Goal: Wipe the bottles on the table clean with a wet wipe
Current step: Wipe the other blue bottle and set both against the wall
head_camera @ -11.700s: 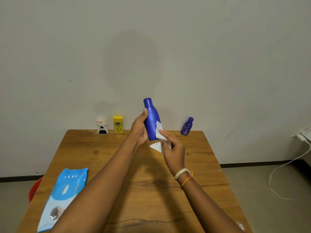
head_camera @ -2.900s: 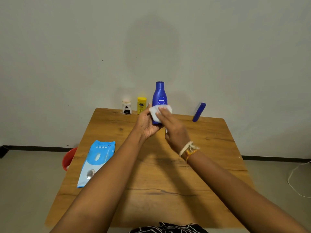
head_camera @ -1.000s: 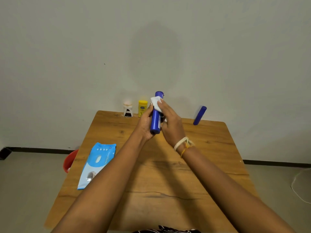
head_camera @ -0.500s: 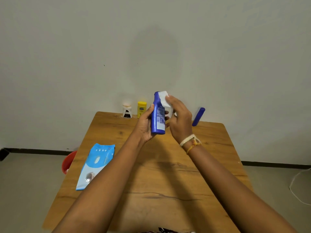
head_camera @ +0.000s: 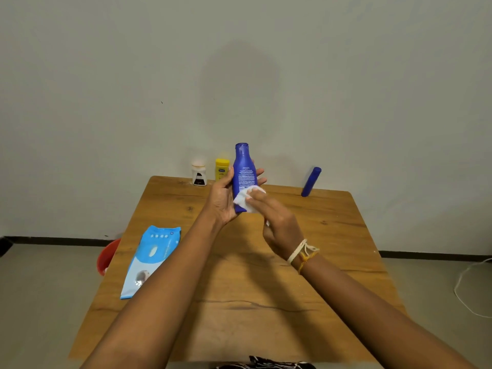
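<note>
Now the wet wipe (head_camera: 246,200) has slid from cap to lower body of the big blue bottle (head_camera: 243,174), upright above the table (head_camera: 332,235) (far edge close). Left hand (head_camera: 225,198) grips it, fingers curled behind; right hand (head_camera: 277,222) presses the wipe with straight fingers.

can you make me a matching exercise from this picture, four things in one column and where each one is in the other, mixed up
Things:
1. big blue bottle
2. wet wipe
3. wipes pack
4. small blue bottle

Places:
A. flat on the table's left side
B. leaning at the far right, by the wall
C. upright in the left hand
D. under the right hand's fingers

Pairs: 1-C, 2-D, 3-A, 4-B
</note>
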The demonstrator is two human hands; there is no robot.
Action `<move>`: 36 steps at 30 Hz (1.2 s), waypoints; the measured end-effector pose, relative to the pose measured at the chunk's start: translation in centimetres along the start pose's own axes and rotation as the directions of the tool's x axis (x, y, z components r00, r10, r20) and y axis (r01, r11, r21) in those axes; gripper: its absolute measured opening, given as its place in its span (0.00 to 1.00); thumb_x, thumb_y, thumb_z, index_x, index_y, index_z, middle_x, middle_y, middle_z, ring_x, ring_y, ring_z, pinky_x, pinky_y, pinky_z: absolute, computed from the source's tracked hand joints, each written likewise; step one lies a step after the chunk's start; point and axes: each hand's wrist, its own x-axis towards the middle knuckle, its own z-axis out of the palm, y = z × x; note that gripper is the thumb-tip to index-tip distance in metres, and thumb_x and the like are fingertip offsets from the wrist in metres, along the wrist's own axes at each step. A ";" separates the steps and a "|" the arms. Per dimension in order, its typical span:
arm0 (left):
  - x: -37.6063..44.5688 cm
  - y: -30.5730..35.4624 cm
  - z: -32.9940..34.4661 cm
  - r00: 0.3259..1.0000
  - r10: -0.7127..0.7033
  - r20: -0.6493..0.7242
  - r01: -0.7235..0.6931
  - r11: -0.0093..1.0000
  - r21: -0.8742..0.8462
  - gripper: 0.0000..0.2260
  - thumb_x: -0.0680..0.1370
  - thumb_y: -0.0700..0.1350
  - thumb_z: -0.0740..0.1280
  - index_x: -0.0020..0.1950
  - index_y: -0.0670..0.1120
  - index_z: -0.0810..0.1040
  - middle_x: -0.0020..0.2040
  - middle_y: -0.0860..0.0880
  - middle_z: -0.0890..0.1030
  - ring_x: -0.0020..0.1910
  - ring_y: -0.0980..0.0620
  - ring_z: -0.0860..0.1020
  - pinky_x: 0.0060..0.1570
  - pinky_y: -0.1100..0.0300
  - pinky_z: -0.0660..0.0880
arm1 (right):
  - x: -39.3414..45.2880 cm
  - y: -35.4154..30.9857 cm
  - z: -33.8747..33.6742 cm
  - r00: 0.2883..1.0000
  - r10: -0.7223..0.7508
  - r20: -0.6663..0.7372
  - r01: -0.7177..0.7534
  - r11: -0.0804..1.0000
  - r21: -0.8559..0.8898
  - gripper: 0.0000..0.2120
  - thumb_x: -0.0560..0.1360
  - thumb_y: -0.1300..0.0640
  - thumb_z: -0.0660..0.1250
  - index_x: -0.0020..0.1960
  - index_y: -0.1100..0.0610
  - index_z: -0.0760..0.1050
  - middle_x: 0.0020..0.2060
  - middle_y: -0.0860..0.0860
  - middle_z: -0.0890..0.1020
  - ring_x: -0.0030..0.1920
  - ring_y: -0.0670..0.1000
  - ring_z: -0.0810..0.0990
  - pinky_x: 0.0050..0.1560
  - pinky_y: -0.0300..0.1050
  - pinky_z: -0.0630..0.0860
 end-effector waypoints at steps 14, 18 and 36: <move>-1.0 -1.9 0.6 0.998 -0.007 -0.062 0.014 0.994 0.105 0.11 0.81 0.48 0.59 0.56 0.44 0.77 0.46 0.45 0.84 0.46 0.48 0.83 0.49 0.51 0.79 | 3.7 1.8 1.1 0.998 0.040 -0.037 -0.048 0.975 -0.219 0.31 0.72 0.65 0.69 0.72 0.62 0.63 0.72 0.59 0.65 0.72 0.56 0.64 0.64 0.44 0.69; -1.3 -1.5 1.0 0.997 0.009 -0.074 -0.008 1.000 0.011 0.22 0.76 0.51 0.63 0.66 0.41 0.73 0.56 0.40 0.80 0.53 0.44 0.80 0.55 0.48 0.77 | 2.0 1.6 1.4 0.986 0.114 -0.123 -0.118 0.993 -0.025 0.23 0.72 0.63 0.65 0.67 0.63 0.71 0.66 0.59 0.74 0.64 0.54 0.74 0.60 0.42 0.73; -1.6 -0.5 0.6 0.999 0.010 -0.035 0.002 0.950 0.311 0.15 0.82 0.53 0.55 0.58 0.43 0.73 0.44 0.45 0.84 0.39 0.48 0.83 0.35 0.54 0.81 | 8.7 1.0 -1.3 0.672 0.685 0.280 -0.643 0.354 0.679 0.08 0.81 0.59 0.57 0.50 0.60 0.74 0.40 0.55 0.77 0.42 0.52 0.77 0.40 0.43 0.74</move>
